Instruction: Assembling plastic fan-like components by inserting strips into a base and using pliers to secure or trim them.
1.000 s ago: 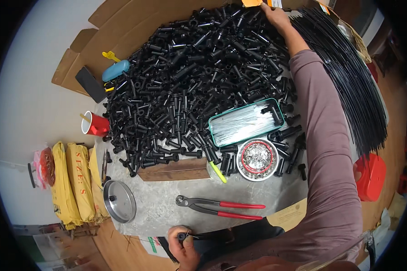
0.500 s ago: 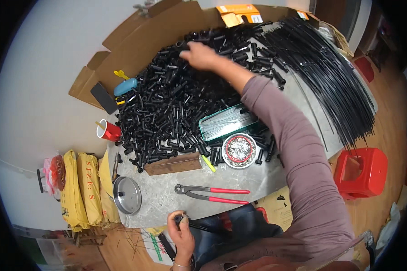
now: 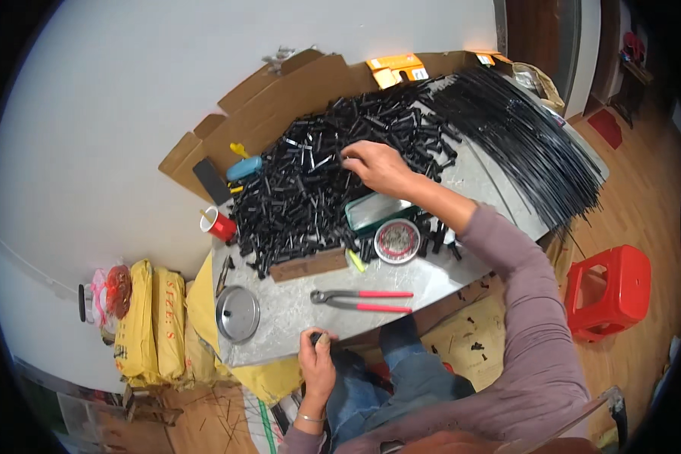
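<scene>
My left hand [image 3: 317,372] is at the table's near edge, its fingers and thumb closed around a small black tubular fitting [image 3: 318,337]. Stretched across the table, my right hand [image 3: 382,169] hovers over a large pile of black tubular fittings [image 3: 295,189]. Its fingers are pinched together, and what lies between them is too dark to make out. Just below that wrist is a green-edged tray [image 3: 356,219] of thin pale rods. A round tin [image 3: 397,241] of small metal bits sits beside it. Pincers with red handles [image 3: 363,300] lie between my left hand and the pile.
A wooden block [image 3: 309,265] borders the pile's near side. A round metal dish [image 3: 238,314] and red cup [image 3: 218,225] stand at left. Long black rods [image 3: 522,136] cover the table's right; a red stool [image 3: 609,293] is beyond. Cardboard [image 3: 280,98] walls the back.
My right hand has drawn back from the far side of the pile toward me. My left hand still grips its black fitting. The whole view has shifted.
</scene>
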Tool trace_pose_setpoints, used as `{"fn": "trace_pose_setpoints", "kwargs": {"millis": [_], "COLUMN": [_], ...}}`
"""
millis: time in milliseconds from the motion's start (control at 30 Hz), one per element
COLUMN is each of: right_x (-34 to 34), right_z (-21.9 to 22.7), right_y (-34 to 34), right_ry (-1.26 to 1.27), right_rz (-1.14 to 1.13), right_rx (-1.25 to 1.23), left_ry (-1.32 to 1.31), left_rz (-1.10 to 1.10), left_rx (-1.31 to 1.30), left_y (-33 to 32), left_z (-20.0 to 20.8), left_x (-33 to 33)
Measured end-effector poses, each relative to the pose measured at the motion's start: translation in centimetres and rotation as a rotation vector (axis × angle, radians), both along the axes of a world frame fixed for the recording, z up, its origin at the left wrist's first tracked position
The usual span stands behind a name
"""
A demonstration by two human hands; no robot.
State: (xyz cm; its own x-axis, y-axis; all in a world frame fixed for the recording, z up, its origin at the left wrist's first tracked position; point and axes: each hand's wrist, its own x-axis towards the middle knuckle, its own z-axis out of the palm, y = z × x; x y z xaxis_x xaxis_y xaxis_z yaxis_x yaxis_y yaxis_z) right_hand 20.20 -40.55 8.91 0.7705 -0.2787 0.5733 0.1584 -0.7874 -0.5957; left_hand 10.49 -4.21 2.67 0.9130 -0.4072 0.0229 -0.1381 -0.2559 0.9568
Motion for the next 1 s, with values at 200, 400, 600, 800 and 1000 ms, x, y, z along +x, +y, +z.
{"fn": "trace_pose_setpoints", "kwargs": {"millis": [200,400,600,800,1000], "right_x": [-12.6,-15.7,-16.3,-15.9,-16.8], "right_z": [1.0,-2.0,-4.0,-3.9,-3.4], "right_y": [12.4,23.5,29.6,32.6,32.5], "right_ry": [0.167,0.089,0.148,0.097,0.150], "right_rz": [0.412,0.505,0.449,0.461,0.489], "right_rx": [0.346,0.396,0.680,0.664,0.597], "left_ry": [0.120,0.014,-0.068,-0.090,0.060], "left_rz": [-0.170,-0.119,-0.098,-0.065,-0.277], "left_rx": [-0.358,-0.375,-0.521,-0.514,-0.323], "left_y": [-0.3,3.5,7.2,9.7,12.5], "left_z": [2.3,3.1,3.5,4.4,5.6], "left_x": [-0.7,-1.2,-1.9,-2.6,-1.4]}}
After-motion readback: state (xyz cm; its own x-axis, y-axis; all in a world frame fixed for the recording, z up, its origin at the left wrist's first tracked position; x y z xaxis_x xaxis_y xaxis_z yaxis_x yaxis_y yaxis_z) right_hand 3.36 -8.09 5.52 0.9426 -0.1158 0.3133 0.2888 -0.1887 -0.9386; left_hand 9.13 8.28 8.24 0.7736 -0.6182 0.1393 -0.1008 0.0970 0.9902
